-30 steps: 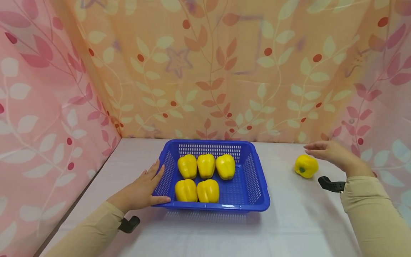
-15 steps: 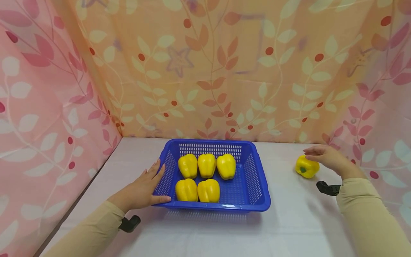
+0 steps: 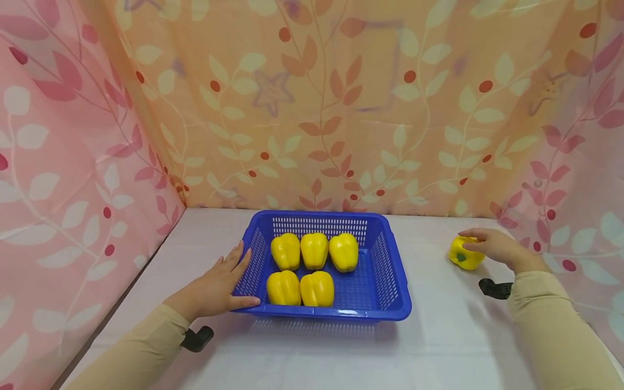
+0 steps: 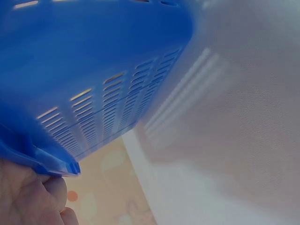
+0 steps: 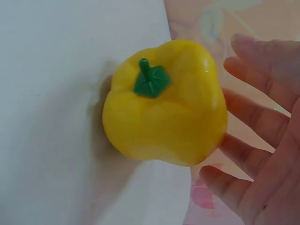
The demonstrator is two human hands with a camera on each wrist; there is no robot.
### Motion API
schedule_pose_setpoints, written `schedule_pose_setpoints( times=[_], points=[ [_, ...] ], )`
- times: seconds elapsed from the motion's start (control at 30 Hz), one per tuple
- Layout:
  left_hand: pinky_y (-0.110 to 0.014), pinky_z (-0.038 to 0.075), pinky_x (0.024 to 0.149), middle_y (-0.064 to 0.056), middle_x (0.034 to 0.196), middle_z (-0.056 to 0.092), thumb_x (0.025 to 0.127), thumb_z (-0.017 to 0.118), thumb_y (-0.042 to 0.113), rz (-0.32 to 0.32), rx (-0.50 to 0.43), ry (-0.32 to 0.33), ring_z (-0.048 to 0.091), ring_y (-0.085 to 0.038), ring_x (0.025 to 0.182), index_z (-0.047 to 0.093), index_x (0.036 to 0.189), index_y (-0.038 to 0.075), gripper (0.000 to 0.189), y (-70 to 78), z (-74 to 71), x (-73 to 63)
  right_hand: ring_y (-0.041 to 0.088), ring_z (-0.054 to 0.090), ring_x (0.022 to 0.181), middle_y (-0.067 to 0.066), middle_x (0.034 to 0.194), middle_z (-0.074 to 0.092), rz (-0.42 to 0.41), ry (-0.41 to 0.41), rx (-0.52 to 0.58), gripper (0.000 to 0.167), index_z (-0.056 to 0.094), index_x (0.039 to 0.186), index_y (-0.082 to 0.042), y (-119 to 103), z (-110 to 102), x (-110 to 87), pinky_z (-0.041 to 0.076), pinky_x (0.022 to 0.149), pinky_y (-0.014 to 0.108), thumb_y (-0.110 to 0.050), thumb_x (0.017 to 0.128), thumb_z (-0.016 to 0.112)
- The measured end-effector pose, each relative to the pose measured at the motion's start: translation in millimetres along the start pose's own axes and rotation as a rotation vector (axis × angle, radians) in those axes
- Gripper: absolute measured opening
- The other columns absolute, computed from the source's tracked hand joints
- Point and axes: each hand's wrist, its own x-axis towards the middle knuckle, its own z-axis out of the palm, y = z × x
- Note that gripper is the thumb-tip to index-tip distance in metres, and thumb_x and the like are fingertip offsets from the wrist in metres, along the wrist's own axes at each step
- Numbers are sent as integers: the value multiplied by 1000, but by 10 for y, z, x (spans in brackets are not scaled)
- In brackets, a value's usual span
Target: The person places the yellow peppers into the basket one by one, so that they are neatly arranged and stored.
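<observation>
A blue plastic basket (image 3: 390,310) holds several yellow bell peppers (image 3: 313,252), two of them in its front row. My left hand (image 3: 214,284) rests on its front left corner, fingers spread along the left rim and thumb over the front rim. In the left wrist view, part of that hand (image 4: 28,199) shows against the rim. Off to the right, one more yellow bell pepper (image 3: 460,259) lies on the table, green stem toward me. My right hand (image 3: 504,250) reaches over its right side with fingers extended. The right wrist view shows these fingers (image 5: 255,117) behind the pepper; contact is unclear.
A white cloth covers the table (image 3: 429,346). Floral curtains hang behind (image 3: 312,108) and along both sides. Black straps with camera mounts (image 3: 495,288) sit at the wrists. Inside the basket, bare floor (image 3: 358,287) shows at the right.
My right hand has moved left and down over the lone bell pepper, covering part of it. The left hand and the basket have stayed in place.
</observation>
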Motion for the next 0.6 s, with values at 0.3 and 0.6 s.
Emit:
schedule_pose_setpoints(
  times=[0.3,0.6],
  points=[
    [-55,13,108,-19,152,-1,72,48,75,2,-4,-8,7,-36,138,11,146,4,109,-5,2,-2,55,26,117,35,136,25,18,-14,-44,64,35,139,-3,41,1,33,24,85,72,-43,91,50],
    [-54,12,108,-19,152,-1,73,50,73,2,-3,-7,8,-36,138,12,146,4,108,7,-21,-4,55,25,117,35,136,28,-7,6,-123,68,34,138,-2,37,-5,4,25,85,72,-43,89,54]
  ],
)
